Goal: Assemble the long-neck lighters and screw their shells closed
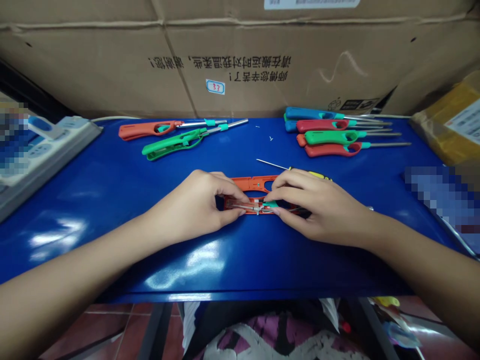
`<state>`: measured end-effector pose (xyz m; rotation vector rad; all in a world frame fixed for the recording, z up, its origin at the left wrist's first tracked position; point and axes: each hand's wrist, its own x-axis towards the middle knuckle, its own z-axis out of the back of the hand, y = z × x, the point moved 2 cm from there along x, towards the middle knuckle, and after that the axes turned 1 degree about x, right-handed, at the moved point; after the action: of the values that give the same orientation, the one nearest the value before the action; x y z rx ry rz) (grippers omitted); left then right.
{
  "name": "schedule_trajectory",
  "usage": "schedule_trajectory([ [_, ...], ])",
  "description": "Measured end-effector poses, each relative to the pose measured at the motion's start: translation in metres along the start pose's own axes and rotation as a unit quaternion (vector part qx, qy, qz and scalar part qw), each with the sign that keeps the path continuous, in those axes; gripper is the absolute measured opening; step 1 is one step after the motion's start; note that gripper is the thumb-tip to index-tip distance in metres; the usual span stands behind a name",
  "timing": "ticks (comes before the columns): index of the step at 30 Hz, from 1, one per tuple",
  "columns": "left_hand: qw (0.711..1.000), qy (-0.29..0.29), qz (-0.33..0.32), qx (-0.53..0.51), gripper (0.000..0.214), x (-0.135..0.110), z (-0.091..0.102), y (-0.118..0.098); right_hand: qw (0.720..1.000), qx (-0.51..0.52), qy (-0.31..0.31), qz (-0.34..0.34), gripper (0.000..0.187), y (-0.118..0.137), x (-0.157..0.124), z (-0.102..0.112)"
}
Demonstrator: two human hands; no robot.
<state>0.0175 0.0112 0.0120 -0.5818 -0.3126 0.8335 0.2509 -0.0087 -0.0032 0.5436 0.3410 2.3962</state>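
Observation:
An orange lighter half-shell [240, 205] lies on the blue table with a clear tank, small white and black parts and a teal trigger [270, 203] in it. My left hand [208, 202] pinches its left end between thumb and fingers. At the trigger, my right hand [311, 202] has its thumb and fingertips closed on the right part of the lighter. Just behind lies the matching orange shell half [250, 184], its inner side up. A screwdriver [275, 164] with a yellow and black handle rests beyond my right hand, which partly hides it.
At the back left lie an orange lighter [150, 130] and an opened green lighter [174, 143]. Several finished-looking lighters [332, 136] are piled at the back right. A large cardboard box [240, 65] stands behind; a power strip [45, 150] borders the left side.

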Motion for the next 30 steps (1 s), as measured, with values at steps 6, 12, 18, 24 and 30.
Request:
schedule_trajectory([
  [6, 1.000, -0.011, -0.005, 0.008, 0.018, 0.0001, 0.0002, -0.0005, 0.998, -0.038, 0.035, 0.041, 0.028, 0.0023, 0.0000, 0.0005],
  [12, 0.999, -0.017, -0.031, -0.007, 0.015, 0.0016, 0.0002, 0.0010, 0.989, -0.085, 0.086, 0.086, 0.038, 0.0048, -0.0030, 0.0018],
  [18, 1.000, -0.006, -0.024, -0.018, 0.014, 0.0027, -0.0005, 0.0035, 0.979, -0.112, 0.141, 0.093, 0.053, 0.0056, -0.0080, 0.0029],
  [24, 0.999, -0.006, -0.031, -0.007, 0.015, 0.0015, 0.0004, 0.0011, 0.986, -0.082, 0.129, 0.065, 0.058, 0.0029, -0.0089, 0.0053],
  [30, 0.999, -0.014, -0.038, -0.005, 0.014, 0.0016, -0.0023, 0.0019, 0.987, -0.076, 0.127, 0.059, 0.053, -0.0005, -0.0097, 0.0064],
])
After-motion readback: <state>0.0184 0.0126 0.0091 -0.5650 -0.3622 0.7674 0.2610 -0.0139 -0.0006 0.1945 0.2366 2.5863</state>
